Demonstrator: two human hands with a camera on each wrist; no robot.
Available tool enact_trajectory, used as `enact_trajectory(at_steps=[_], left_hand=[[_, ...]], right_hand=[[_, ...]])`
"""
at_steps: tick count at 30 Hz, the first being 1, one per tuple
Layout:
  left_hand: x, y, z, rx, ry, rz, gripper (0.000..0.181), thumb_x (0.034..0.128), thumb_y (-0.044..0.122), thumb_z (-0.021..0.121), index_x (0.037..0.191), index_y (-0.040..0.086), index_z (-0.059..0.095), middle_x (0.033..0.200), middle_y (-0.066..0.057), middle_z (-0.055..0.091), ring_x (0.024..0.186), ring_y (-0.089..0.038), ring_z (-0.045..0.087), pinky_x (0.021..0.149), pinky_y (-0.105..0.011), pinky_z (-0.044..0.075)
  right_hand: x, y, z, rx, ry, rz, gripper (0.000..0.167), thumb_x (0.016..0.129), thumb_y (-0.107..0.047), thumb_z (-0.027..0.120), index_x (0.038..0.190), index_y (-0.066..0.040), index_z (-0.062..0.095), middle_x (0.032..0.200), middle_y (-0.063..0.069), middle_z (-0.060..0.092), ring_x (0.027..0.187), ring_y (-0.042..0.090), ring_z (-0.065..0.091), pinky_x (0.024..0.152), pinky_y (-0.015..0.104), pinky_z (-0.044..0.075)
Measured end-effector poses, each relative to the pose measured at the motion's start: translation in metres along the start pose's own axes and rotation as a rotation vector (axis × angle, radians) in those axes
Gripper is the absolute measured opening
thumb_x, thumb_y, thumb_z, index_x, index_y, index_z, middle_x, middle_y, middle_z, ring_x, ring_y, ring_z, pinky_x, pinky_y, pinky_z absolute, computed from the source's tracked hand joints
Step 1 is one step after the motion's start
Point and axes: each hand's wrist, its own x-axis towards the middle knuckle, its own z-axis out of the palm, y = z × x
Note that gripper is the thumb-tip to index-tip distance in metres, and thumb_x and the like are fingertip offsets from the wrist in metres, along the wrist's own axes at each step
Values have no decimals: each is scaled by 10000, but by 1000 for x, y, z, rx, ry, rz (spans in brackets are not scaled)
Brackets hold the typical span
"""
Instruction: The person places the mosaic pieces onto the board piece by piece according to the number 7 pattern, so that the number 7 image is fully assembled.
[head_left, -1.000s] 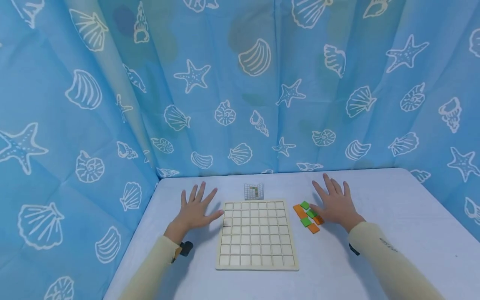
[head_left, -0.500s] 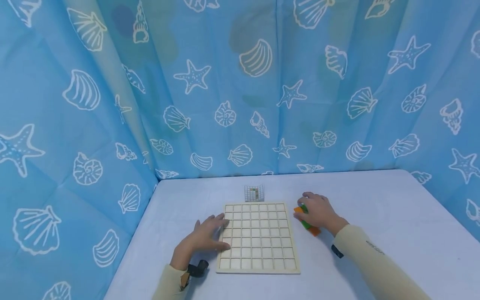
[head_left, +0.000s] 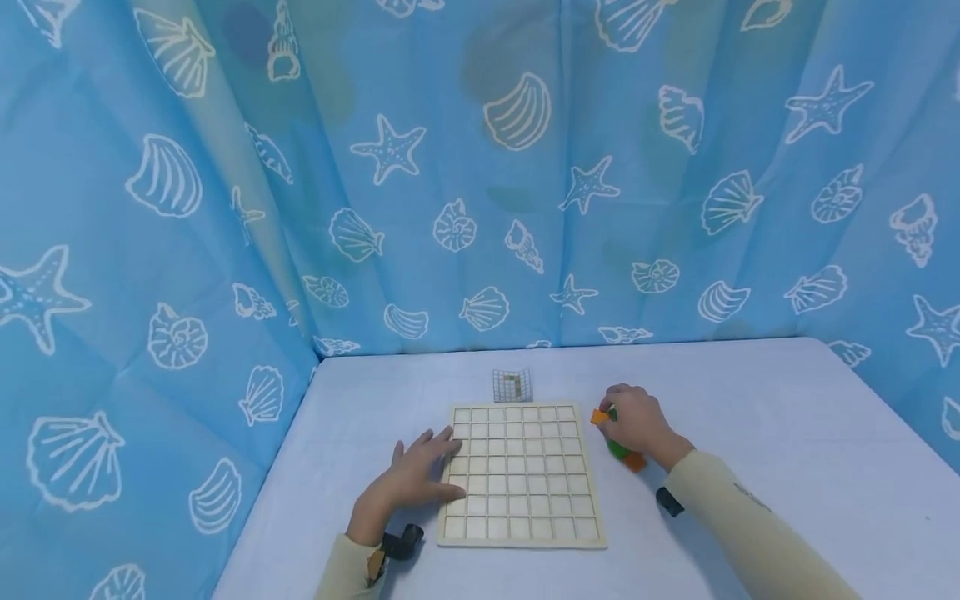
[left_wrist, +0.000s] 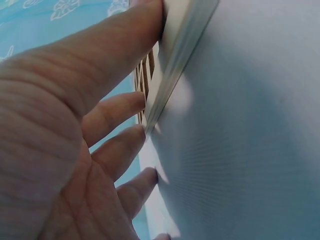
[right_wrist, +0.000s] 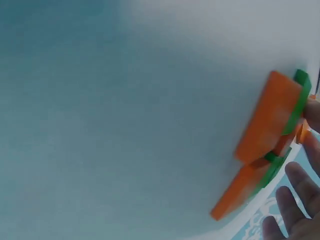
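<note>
My left hand (head_left: 411,479) rests at the left edge of the pale gridded board (head_left: 518,483), fingers spread; in the left wrist view its thumb and two fingertips touch the board's rim (left_wrist: 172,70). To the right of the board, my right hand (head_left: 643,423) pinches an orange tile (head_left: 599,416) between thumb and forefinger. Below that hand lie a green tile (head_left: 618,450) and an orange one (head_left: 634,462), others being hidden. The right wrist view has orange tiles (right_wrist: 267,117) and green tiles (right_wrist: 298,107) clustered beside the fingers (right_wrist: 302,187), slightly blurred.
A small card with a printed grid and coloured squares (head_left: 512,385) lies behind the board. The white tabletop (head_left: 757,417) extends on both sides. A blue shell-patterned curtain (head_left: 450,167) hangs at the back and left.
From lying spread wide, my left hand has come down and right onto the board's edge. My right hand has moved left over the tiles, its fingers closing on an orange one.
</note>
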Motion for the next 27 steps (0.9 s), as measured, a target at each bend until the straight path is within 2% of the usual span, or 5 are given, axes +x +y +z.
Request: enact_trajectory(at_steps=[4, 7, 11, 17, 27], left_hand=[[1, -1, -2, 13, 19, 10, 787, 779, 461, 809, 1446, 174, 505, 1614, -78, 324, 1509, -391, 201, 1173, -719, 3], [-1, -1, -4, 23, 30, 8, 787, 778, 455, 813, 1442, 163, 508, 1612, -87, 327, 1506, -392, 209, 1170, -724, 9], [-4, -2, -5, 28, 42, 0, 775, 778, 442, 816, 1433, 154, 518, 1606, -91, 339, 1503, -391, 220, 1169, -726, 17], [-3, -1, -5, 19, 40, -9, 783, 777, 453, 814, 1441, 166, 513, 1606, -76, 342, 1508, -379, 215, 1178, -713, 16], [-1, 1, 4, 23, 31, -10, 774, 768, 448, 823, 1428, 173, 529, 1604, -72, 347, 1505, -377, 224, 1176, -717, 25]], right_hand=[[5, -4, 0, 24, 16, -7, 201, 818, -159, 779, 961, -79, 663, 951, 82, 676, 853, 256, 540, 865, 473, 497], [12, -11, -1, 64, -21, -19, 156, 850, -128, 749, 946, -96, 631, 892, 49, 669, 803, 224, 534, 838, 439, 507], [23, -29, -8, 134, -77, -19, 133, 904, -113, 696, 1011, -81, 625, 923, 57, 656, 796, 208, 545, 749, 361, 532], [33, -64, -15, 146, -84, -60, 113, 921, -117, 678, 1021, -72, 655, 953, 72, 680, 835, 203, 586, 806, 381, 550], [25, -102, 19, 295, -88, -151, 81, 926, -97, 659, 1005, -81, 663, 983, 58, 695, 913, 185, 650, 829, 385, 566]])
